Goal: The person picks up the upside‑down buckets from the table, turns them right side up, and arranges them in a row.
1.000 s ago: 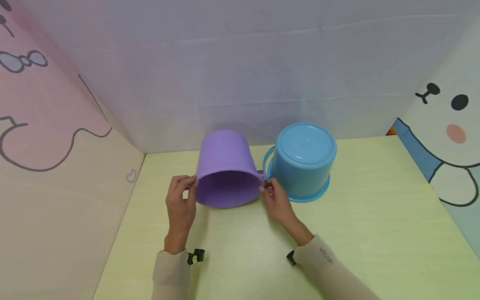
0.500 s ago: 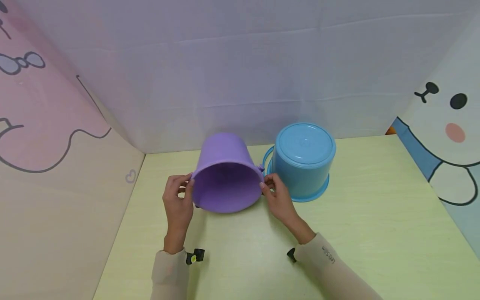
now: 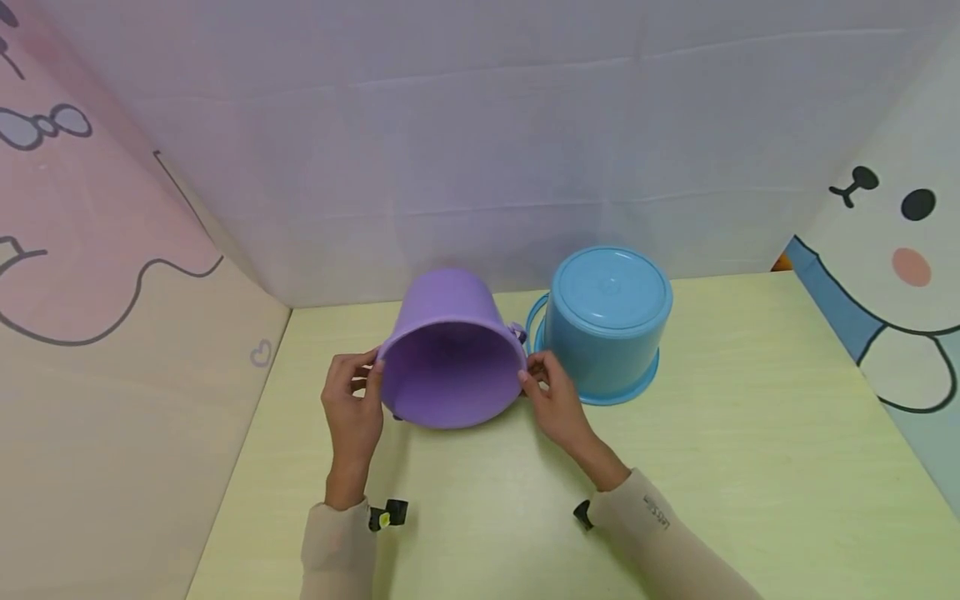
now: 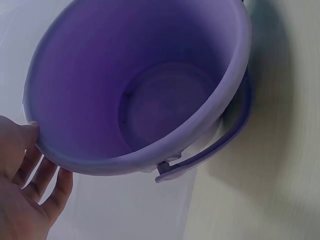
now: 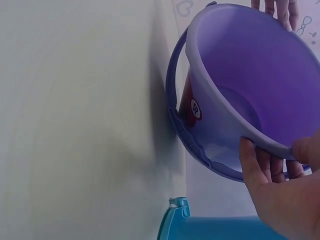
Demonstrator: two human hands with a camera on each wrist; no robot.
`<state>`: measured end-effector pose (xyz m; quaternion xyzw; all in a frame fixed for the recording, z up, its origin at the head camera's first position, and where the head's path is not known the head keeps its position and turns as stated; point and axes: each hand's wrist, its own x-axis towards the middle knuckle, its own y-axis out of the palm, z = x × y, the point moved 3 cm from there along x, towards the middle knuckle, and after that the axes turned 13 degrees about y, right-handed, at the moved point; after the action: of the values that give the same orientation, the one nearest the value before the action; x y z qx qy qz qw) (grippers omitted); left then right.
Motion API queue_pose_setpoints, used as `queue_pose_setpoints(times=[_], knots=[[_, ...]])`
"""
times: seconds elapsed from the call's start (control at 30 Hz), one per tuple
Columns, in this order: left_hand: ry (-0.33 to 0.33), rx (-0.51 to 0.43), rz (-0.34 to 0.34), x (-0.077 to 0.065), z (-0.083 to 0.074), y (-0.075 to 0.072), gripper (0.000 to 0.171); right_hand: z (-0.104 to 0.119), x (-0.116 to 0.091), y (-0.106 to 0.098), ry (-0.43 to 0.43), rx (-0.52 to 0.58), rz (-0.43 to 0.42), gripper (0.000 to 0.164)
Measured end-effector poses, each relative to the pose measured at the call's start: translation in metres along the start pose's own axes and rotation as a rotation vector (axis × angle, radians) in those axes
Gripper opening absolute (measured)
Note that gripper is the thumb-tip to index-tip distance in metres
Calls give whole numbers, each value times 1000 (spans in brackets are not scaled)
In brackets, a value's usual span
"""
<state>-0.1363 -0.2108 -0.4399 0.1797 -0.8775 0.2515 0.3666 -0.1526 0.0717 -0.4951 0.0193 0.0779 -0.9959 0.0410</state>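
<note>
A purple bucket point(image 3: 450, 375) is tilted on its side, its open mouth facing me and its inside bare. My left hand point(image 3: 354, 408) pinches the left of its rim, thumb inside and fingers behind, as the left wrist view also shows. On the opposite side my right hand point(image 3: 553, 402) pinches the rim the same way. The bucket's purple handle point(image 4: 220, 145) hangs below the rim, toward the table. In the right wrist view a red label point(image 5: 192, 107) shows on the bucket's outer wall.
A light blue bucket point(image 3: 609, 333) stands upside down just right of the purple one, its handle point(image 3: 534, 317) on its left side. The pale yellow table point(image 3: 735, 467) meets a white cloth backdrop point(image 3: 480, 167). Side panels with cartoon figures flank it.
The purple bucket has tipped further toward me, so more of its inside shows, and its rim has come slightly nearer. My left hand has moved a little left with the rim.
</note>
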Motion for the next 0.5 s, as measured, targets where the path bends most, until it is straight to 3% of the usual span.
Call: queue_pose_setpoints(times=[0.2,0.5], knots=[[-33,-3,11,0,2,-1,17,8,2,-3,-17,5,-13,11],[-136,-69,2,4,0,-7,16,29,7,-9,-49,78,-7,17]])
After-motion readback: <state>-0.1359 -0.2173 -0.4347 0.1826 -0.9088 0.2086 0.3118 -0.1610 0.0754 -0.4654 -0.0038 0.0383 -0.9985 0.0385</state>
